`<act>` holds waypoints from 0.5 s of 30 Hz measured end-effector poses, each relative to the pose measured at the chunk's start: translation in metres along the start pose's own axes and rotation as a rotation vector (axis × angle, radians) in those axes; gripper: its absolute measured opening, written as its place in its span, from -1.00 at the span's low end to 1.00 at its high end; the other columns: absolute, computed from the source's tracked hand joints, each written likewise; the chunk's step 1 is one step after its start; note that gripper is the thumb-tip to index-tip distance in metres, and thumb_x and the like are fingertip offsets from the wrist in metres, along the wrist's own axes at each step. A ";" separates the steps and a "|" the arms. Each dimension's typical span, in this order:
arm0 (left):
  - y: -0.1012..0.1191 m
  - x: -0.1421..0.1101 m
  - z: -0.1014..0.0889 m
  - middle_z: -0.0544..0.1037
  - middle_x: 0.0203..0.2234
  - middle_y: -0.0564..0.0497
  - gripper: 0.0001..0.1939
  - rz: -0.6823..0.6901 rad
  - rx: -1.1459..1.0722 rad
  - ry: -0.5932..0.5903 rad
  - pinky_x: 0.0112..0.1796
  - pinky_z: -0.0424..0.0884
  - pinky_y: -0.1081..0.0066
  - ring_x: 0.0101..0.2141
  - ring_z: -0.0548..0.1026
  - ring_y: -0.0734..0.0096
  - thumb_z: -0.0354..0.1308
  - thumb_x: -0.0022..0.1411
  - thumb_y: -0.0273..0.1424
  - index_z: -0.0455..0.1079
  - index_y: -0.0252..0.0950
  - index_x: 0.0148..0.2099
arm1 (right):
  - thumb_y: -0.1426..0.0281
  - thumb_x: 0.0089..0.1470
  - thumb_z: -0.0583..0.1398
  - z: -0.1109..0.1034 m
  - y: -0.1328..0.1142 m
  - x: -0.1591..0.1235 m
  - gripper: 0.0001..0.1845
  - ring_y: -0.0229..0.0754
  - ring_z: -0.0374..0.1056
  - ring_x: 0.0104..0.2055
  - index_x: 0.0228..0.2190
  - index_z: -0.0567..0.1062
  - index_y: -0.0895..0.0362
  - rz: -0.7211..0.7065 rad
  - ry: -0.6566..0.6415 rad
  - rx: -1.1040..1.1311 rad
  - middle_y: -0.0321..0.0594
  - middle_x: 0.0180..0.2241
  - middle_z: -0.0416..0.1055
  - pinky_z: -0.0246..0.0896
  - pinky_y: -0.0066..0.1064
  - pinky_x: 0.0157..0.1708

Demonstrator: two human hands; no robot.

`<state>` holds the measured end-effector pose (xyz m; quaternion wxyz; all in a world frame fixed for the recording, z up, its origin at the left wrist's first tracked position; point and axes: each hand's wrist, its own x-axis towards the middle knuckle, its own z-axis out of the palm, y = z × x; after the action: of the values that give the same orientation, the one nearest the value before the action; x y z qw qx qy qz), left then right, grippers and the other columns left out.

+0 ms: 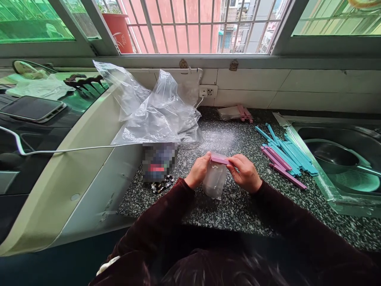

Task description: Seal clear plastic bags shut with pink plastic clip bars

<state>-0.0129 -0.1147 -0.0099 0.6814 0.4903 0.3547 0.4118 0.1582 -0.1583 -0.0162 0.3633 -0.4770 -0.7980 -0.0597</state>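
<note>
A pink sealing clip (219, 160) lies across the upper part of a small clear plastic bag (213, 183). My left hand (199, 171) is closed on the clip's left end, along with the bag's edge. At the other end, my right hand (244, 172) pinches the clip between thumb and fingers. The bag hangs below the clip, over the speckled counter. To the right of my hands lies a loose pile of blue sealing clips (290, 153), with several pink sealing clips (278, 159) on its near side.
Large crumpled plastic bags (157, 115) stand at the back left, beside a pale appliance (98, 159). A pixelated object (159, 163) and small shiny pieces (162, 184) lie left of my hands. A sink (315, 186) borders the right. More pink clips (244, 113) lie by the wall.
</note>
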 end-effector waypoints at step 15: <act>-0.011 0.001 0.000 0.51 -0.53 -0.03 -0.36 0.039 -0.095 -0.037 -0.41 0.27 0.45 -0.48 0.38 0.43 0.07 -0.02 0.13 0.47 -0.44 -0.36 | 0.45 0.13 0.06 0.001 -0.003 0.001 -0.82 -0.17 0.25 -0.38 -0.22 0.40 0.16 -0.090 0.105 0.010 -0.14 -0.44 0.36 0.27 -0.33 -0.38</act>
<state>-0.0102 -0.1154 -0.0210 0.7022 0.4719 0.3124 0.4321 0.1553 -0.1587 -0.0153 0.4039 -0.4350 -0.7989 -0.0969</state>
